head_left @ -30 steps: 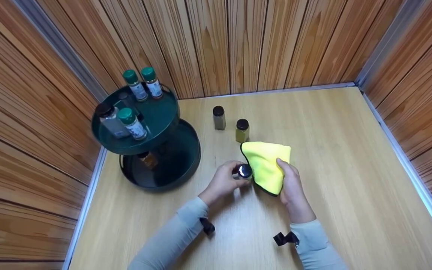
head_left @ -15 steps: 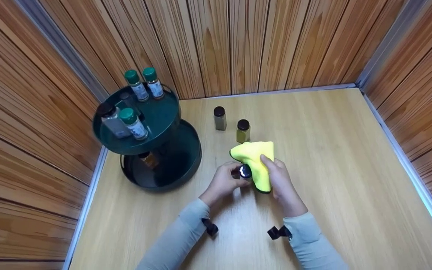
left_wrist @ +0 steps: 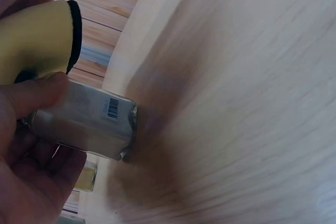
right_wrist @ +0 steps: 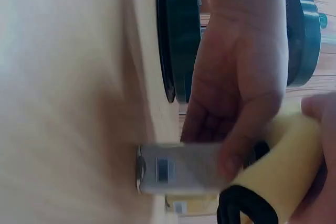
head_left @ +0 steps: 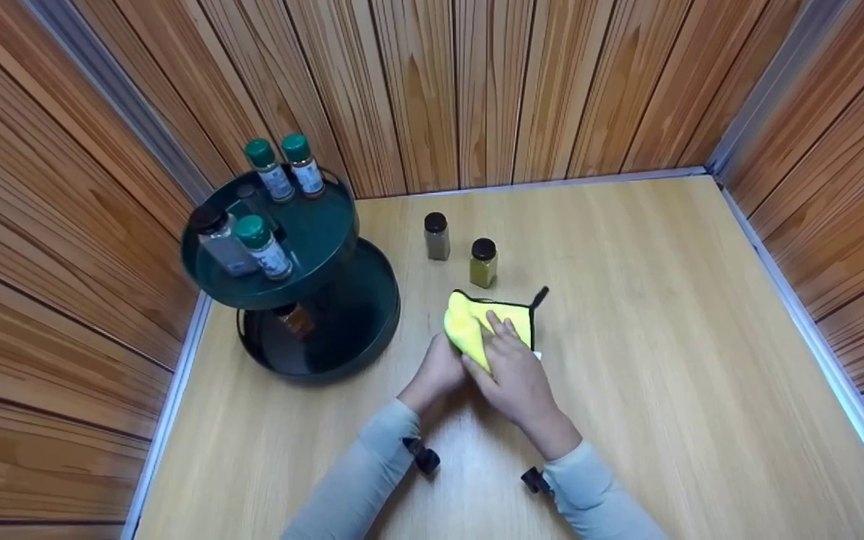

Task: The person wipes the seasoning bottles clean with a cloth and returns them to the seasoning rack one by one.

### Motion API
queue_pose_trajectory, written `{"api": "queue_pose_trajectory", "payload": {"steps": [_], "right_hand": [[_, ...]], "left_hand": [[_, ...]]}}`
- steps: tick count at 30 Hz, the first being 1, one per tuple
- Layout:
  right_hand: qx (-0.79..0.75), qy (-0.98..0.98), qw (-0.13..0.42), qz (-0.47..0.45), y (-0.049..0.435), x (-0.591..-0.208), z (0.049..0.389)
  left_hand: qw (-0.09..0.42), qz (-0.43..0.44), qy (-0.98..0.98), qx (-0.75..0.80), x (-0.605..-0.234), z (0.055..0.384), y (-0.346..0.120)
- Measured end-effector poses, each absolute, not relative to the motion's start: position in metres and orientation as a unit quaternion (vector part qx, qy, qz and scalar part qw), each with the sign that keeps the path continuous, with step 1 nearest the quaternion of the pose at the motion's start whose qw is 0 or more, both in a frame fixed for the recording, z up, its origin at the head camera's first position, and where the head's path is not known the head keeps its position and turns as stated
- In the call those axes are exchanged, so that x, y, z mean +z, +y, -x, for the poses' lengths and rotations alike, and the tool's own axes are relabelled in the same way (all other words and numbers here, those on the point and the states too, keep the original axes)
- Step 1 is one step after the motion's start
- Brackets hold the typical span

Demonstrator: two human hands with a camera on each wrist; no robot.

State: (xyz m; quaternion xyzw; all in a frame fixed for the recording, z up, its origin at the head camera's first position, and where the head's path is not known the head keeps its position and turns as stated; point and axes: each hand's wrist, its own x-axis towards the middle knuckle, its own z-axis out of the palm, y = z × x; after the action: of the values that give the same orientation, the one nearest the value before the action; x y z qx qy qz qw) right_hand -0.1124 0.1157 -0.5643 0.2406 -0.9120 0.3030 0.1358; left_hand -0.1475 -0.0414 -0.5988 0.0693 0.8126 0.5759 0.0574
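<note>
My left hand [head_left: 441, 369] grips a square glass jar [left_wrist: 84, 119] around its upper part. The jar has a barcode label on one side and is hidden by the hands and cloth in the head view. Both wrist views show its base close to the tabletop; whether it touches I cannot tell. In my right hand [head_left: 518, 375] is a yellow cloth [head_left: 466, 326] with black edging, folded over the jar's lid end. The lid is mostly covered by it, with a dark bit [right_wrist: 257, 153] showing in the right wrist view.
Beyond the hands stand a grey-filled jar [head_left: 437, 238] and a yellow-green jar [head_left: 484, 266], both dark-lidded. At left, a dark green two-tier rack [head_left: 319, 232] bears several bottles above and a brown jar [head_left: 297, 321] below. Wood-panelled walls [head_left: 432, 90] enclose the table.
My right hand has moved left with the cloth, from beside the jar to over its lid. The dark lid, visible before in the head view, is now covered. My left hand stays nearly in place.
</note>
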Motion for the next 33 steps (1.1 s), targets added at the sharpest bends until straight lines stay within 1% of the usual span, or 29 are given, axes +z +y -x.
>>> {"api": "queue_pose_trajectory", "payload": {"steps": [3, 6, 8, 11, 15, 18, 21, 26, 30, 33], "right_hand": [[0.329, -0.884, 0.143, -0.3, 0.133, -0.568, 0.113], [0.398, -0.851, 0.129, -0.318, 0.157, -0.57, 0.116], [0.437, -0.841, 0.116, -0.297, 0.168, -0.569, 0.119], [0.456, -0.854, 0.087, -0.236, 0.171, -0.566, 0.125], [0.433, -0.889, 0.036, -0.147, 0.157, -0.56, 0.132], [0.403, -0.907, 0.024, -0.12, 0.14, -0.557, 0.134], [0.358, -0.922, 0.04, -0.139, 0.123, -0.556, 0.133], [0.291, -0.92, 0.109, -0.239, 0.118, -0.56, 0.121], [0.326, -0.875, 0.141, -0.328, 0.137, -0.565, 0.115], [0.383, -0.844, 0.153, -0.343, 0.154, -0.568, 0.114]], "left_hand": [[0.053, -0.08, 0.805, 0.585, -0.598, 0.147, -0.042], [0.069, -0.072, 0.804, 0.587, -0.596, 0.147, -0.04], [0.085, -0.063, 0.802, 0.587, -0.594, 0.148, -0.039], [0.105, -0.052, 0.806, 0.58, -0.591, 0.148, -0.04], [0.102, -0.074, 0.833, 0.539, -0.59, 0.149, -0.041], [0.103, -0.078, 0.841, 0.526, -0.59, 0.151, -0.04], [0.091, -0.076, 0.836, 0.536, -0.591, 0.151, -0.038], [0.061, -0.082, 0.822, 0.56, -0.595, 0.149, -0.039], [0.042, -0.094, 0.817, 0.568, -0.597, 0.146, -0.042], [0.04, -0.095, 0.822, 0.561, -0.596, 0.146, -0.042]]}}
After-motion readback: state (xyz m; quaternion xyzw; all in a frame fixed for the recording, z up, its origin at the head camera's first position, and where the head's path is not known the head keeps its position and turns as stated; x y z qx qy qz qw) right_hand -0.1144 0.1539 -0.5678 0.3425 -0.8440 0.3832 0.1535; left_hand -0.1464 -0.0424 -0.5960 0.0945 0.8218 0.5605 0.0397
